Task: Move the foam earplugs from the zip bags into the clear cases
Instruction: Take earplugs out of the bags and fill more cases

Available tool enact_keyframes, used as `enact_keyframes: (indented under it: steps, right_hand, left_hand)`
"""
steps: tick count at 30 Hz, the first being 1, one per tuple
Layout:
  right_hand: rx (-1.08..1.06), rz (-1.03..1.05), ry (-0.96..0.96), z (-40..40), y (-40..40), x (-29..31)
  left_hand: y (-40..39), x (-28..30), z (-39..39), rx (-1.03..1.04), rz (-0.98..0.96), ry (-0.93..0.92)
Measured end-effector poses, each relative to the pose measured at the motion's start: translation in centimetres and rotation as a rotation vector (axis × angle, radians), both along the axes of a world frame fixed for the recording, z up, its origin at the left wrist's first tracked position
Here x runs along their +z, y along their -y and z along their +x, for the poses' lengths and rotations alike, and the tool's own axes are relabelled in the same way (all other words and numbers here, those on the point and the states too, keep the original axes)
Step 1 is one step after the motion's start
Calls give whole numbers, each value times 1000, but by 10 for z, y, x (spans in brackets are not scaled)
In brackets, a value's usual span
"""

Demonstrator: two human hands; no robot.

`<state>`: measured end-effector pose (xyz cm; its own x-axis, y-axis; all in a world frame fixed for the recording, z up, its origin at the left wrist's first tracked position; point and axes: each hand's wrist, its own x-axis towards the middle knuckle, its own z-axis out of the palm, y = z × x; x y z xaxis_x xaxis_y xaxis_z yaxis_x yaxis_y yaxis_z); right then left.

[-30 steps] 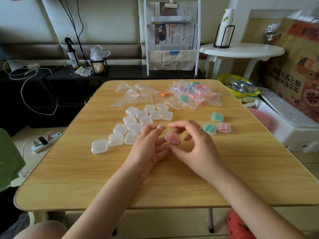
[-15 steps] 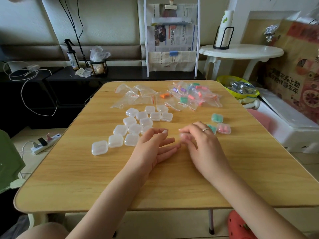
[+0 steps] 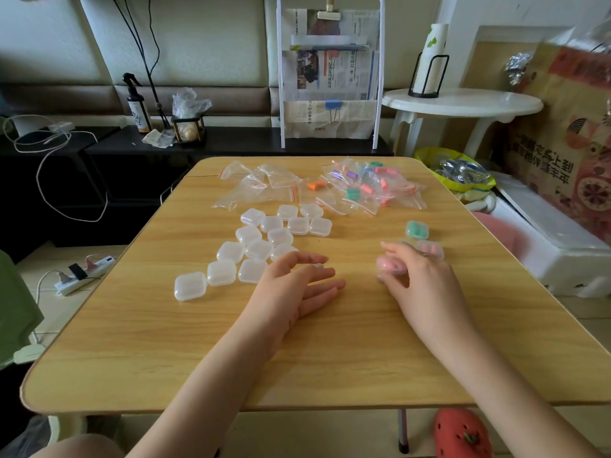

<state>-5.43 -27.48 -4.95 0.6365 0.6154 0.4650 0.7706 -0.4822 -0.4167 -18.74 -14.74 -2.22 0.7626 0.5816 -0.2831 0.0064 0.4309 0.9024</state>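
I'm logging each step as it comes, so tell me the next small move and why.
Probably set the pink-filled case down beside the two filled cases at the table's right. The right hand grips it close to them, while the left hand lies open and holds nothing, near the empty cases.

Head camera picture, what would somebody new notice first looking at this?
Probably the right hand at the table's middle right, holding a clear case of pink earplugs, with the left hand resting open beside it. Next, the cluster of empty clear cases left of centre on the wooden table. Then the heap of zip bags with coloured earplugs at the far edge.
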Motion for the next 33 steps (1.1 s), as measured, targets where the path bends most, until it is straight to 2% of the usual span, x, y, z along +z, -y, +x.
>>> enact_keyframes:
  steps: [10,14,21,27,30,33]
  right_hand:
    - [-21,111,73,5,-2,-2]
    - [-68,60,183,4,-2,-2]
    - [-100,134,83,19,-9,-10]
    - [-85,178,151,20,-20,11]
    - [-91,25,107,39,-40,28]
    - [76,-188,63,47,-70,38]
  left_hand:
    - [1,1,0,-10,9,-8]
    - [1,1,0,10,10,-9]
    - [-1,1,-1,54,88,-25]
    - [-11,-1,-9,139,371,-62]
    - [-18,-4,-12,176,687,-159]
    - [-23,-5,-13,197,1019,-232]
